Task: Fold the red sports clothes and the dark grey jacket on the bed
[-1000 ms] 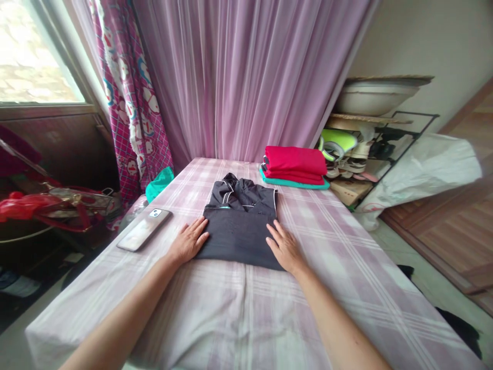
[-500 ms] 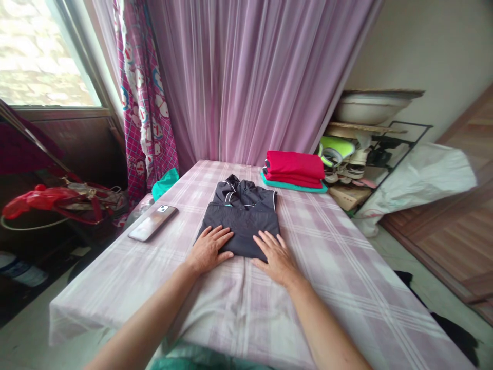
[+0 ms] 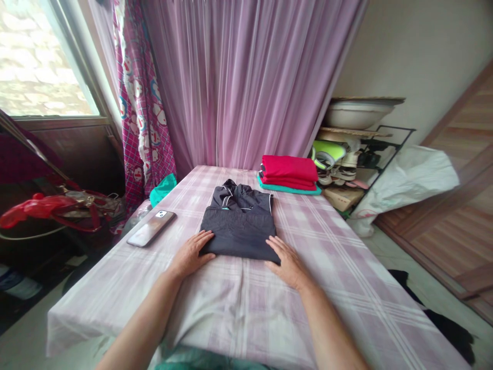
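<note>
A dark jacket (image 3: 239, 234) with white piping lies folded into a near-rectangle on the table, its collar end pointing away from me. My left hand (image 3: 192, 253) rests at its near left corner, fingers stretched over the edge and thumb along the front fold. At the near right corner, my right hand (image 3: 287, 261) lies with fingers extended on the cloth and thumb by the front edge. Both hands are open and touch the jacket without lifting it. Left of the jacket lies a phone (image 3: 152, 228), camera side up.
A checked tablecloth (image 3: 339, 288) covers the table. Folded red clothing (image 3: 289, 172) sits on a folded teal piece (image 3: 308, 191) at the far right. Behind hang purple curtains (image 3: 239, 92). A shoe rack (image 3: 389, 154) stands right, and a red bag (image 3: 92, 213) is at left.
My hands have moved apart, from the top of the jacket's near part outward to its two near corners. The jacket stays flat in place; the view has shifted slightly.
</note>
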A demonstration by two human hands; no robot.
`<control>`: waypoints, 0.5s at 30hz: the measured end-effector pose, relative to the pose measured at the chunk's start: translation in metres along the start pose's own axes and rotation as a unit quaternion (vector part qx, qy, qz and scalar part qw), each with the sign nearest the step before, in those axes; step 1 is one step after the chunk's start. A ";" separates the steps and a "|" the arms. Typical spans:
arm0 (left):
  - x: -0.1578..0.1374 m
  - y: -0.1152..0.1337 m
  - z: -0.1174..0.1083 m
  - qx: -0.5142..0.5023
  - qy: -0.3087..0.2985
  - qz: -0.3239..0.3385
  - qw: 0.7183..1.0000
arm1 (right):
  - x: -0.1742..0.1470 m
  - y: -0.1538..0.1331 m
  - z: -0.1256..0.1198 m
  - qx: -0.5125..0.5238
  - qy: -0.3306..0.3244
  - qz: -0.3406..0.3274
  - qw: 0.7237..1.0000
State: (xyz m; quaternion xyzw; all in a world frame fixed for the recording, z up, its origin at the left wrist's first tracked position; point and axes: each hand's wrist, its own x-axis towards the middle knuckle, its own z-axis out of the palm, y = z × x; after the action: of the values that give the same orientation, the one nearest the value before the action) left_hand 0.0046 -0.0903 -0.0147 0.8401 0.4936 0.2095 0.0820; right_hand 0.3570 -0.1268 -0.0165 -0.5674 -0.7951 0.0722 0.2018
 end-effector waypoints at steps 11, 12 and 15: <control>0.024 0.034 -0.059 0.129 -0.022 -0.079 0.988 | 0.025 -0.015 -0.036 -0.044 0.164 -0.024 0.985; 0.026 0.037 -0.074 0.136 -0.022 -0.083 0.987 | 0.027 -0.020 -0.048 -0.039 0.174 -0.004 0.984; 0.038 0.045 -0.119 0.138 -0.006 -0.085 0.987 | 0.038 -0.032 -0.083 -0.003 0.201 0.038 0.979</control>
State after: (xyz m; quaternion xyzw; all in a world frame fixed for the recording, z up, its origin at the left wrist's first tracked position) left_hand 0.0048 -0.0879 0.1184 0.7995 0.5870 0.1268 -0.0139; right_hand 0.3519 -0.1125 0.0792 -0.6008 -0.7163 -0.0384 0.3528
